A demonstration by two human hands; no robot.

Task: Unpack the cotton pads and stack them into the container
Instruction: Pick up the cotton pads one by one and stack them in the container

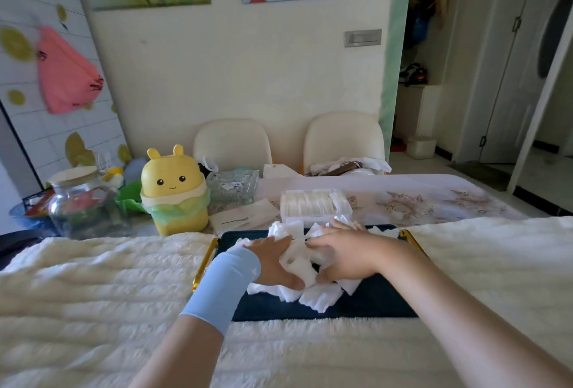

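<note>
Cotton pads point(319, 297) are heaped on a tray point(372, 300), which is laid on a blanket point(93, 279). Just behind the tray a container point(313, 204) is set, with a desktop bin point(173, 192) to its left and a glass jar point(77, 204) farther left. Two chairs point(232, 142) are placed behind the table point(434, 201).
</note>
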